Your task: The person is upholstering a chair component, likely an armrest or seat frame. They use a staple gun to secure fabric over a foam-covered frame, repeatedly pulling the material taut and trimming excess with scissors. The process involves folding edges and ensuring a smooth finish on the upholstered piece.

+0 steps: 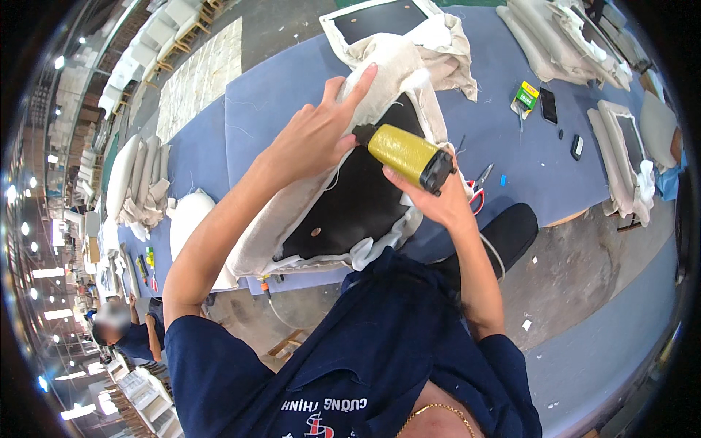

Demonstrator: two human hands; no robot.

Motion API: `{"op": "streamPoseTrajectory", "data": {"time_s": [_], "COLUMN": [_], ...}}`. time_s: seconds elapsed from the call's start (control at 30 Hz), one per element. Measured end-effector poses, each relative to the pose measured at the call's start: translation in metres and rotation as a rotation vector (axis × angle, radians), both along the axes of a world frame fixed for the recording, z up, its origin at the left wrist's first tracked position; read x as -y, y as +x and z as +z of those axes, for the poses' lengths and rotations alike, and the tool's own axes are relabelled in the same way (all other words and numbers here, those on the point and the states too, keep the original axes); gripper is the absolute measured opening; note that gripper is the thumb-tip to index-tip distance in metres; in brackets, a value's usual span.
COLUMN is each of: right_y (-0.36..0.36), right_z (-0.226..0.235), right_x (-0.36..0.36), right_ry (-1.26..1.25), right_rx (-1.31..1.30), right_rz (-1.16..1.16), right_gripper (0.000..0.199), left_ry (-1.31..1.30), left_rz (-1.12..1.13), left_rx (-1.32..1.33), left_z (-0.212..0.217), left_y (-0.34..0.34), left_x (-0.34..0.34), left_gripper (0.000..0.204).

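Observation:
A padded chair panel (343,212) with beige fabric, white wadding and a black underside rests across the near table edge, against my body. My left hand (314,128) grips its fabric-covered far-left edge, index finger stretched along the cloth and thumb at the inner border. My right hand (442,197) is closed around a yellow and black staple gun (401,153). The gun's nose points left, close to my left thumb; whether it touches the panel I cannot tell. My right fingers are partly hidden behind the gun.
Red-handled scissors (477,191) lie right of the panel on the blue-grey table (277,95). Farther right are a phone (548,106), a green-yellow box (526,95) and stacked panels (562,36). Another fabric-covered panel (380,22) lies beyond. A co-worker (135,332) is at lower left.

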State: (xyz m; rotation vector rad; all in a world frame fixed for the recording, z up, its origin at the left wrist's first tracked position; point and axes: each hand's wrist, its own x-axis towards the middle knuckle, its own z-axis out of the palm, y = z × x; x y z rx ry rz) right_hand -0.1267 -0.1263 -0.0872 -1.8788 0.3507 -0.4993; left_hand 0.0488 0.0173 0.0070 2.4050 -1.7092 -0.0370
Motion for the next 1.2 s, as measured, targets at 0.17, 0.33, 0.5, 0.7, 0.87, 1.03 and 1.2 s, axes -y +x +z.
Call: {"op": "streamPoseTrajectory", "data": {"time_s": [0.17, 0.33, 0.5, 0.7, 0.87, 1.03, 1.2], "right_y": [-0.018, -0.042, -0.023, 0.003, 0.021, 0.026, 0.01], "right_z": [-0.013, 0.006, 0.001, -0.036, 0.006, 0.01, -0.01], "right_x": [-0.018, -0.042, -0.052, -0.066, -0.06, -0.053, -0.054], "right_ry": [0.026, 0.145, -0.243, -0.331, 0.363, 0.137, -0.135], "right_rx": [0.126, 0.026, 0.25, 0.216, 0.157, 0.16, 0.089], "right_rz": [-0.096, -0.068, -0.043, -0.058, 0.04, 0.022, -0.01], "right_gripper": [0.034, 0.035, 0.03, 0.037, 0.03, 0.028, 0.036], "left_ry": [-0.124, -0.23, -0.066, -0.134, -0.102, -0.12, -0.132], "left_rz": [-0.226, 0.261, 0.506, 0.448, 0.456, 0.385, 0.226], "left_rx": [-0.348, -1.357, -1.213, -0.556, -0.076, -0.019, 0.106], "left_z": [0.007, -0.036, -0.027, -0.012, -0.019, -0.022, -0.022], "left_y": [0.022, 0.055, 0.025, 0.001, -0.019, -0.02, -0.018], "left_x": [-0.012, -0.03, -0.05, -0.073, -0.071, -0.067, -0.071], "left_gripper": [0.076, 0.061, 0.073, 0.068, 0.053, 0.063, 0.073]}}
